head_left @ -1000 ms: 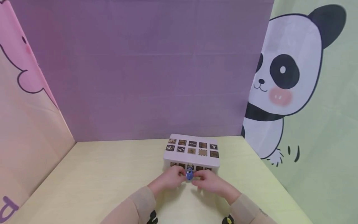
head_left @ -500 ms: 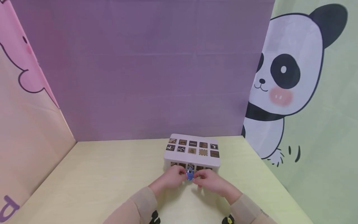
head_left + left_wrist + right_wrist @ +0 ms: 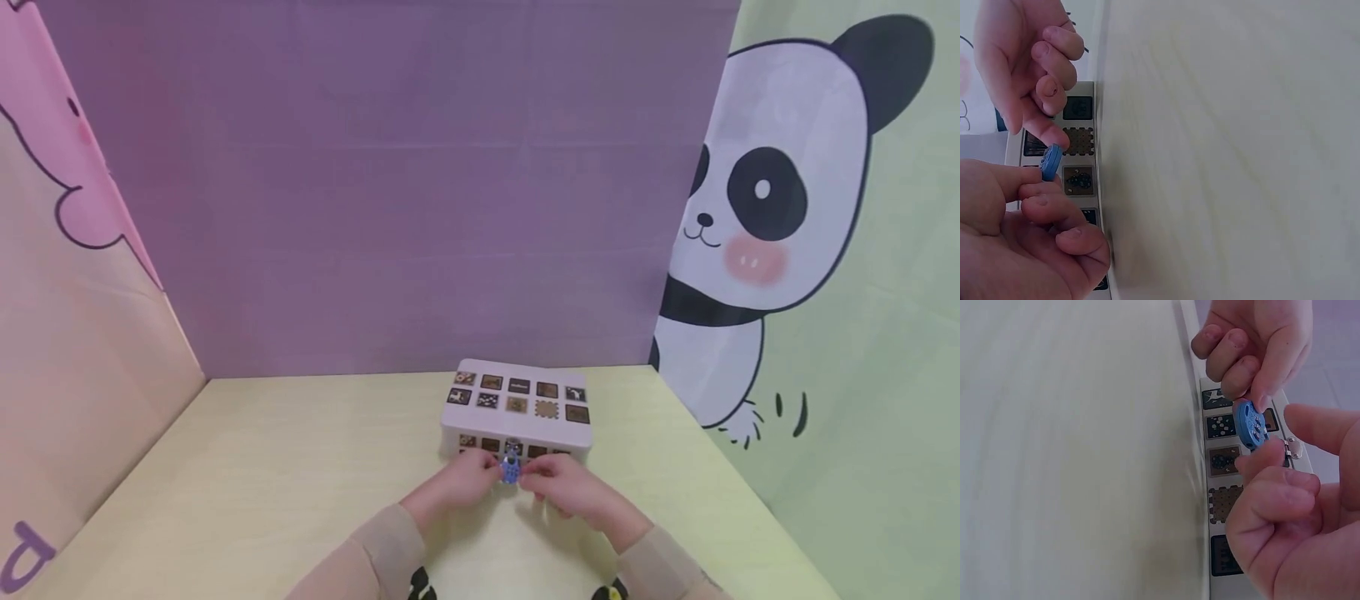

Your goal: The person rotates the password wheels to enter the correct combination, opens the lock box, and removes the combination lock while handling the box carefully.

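left hand (image 3: pixel 465 477) pinches a blue lock (image 3: pixel 510 470); right hand (image 3: pixel 567 483) slants toward it, thumb spread.

Ahead of me, a creased purple sheet (image 3: pixel 405 183) behind the pale tabletop (image 3: pixel 300 467). On my right, a cartoon panda (image 3: pixel 825 167) on pale green; on my left, a pink cartoon figure (image 3: pixel 52 117), a purple mark (image 3: pixel 35 540) lower down.

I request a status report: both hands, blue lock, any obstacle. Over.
Left hand pinching blue lock. Right hand: fingertip at lock's edge, thumb apart. Lock at front of closed box. No obstacle seen.
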### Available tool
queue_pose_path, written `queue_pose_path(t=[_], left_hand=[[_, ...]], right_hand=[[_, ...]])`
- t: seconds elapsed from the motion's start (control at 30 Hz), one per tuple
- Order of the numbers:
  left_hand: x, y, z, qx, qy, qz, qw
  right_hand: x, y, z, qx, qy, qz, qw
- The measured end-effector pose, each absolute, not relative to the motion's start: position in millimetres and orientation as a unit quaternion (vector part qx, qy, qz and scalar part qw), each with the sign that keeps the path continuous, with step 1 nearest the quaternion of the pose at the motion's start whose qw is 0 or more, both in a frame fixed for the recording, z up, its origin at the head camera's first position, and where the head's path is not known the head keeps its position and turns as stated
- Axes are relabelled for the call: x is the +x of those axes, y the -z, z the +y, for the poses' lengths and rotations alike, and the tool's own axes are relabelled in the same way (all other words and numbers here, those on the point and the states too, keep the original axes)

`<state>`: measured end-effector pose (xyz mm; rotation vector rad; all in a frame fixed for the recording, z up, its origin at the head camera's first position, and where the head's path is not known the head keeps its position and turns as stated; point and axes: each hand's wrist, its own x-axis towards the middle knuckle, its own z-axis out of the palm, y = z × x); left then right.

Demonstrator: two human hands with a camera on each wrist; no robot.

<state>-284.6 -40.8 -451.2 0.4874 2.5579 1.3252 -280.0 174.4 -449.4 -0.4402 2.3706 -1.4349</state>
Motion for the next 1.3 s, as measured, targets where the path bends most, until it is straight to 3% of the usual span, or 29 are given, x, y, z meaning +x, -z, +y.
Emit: queue_pose_path(t=[0.63, 1.3], left_hand=[[-277.3, 455.5, -41.1, 0.141, -0.512, 0.838, 0.124], [-277.7, 459.0, -38.8, 0.12, -0.55, 0.817, 0.121]], right_hand=[[-271.6, 461.6, 160.4, -0.016, 0.72, 0.663, 0.205], [-267.7, 462.4, 139.2, 0.043, 0.787, 0.588, 0.182]])
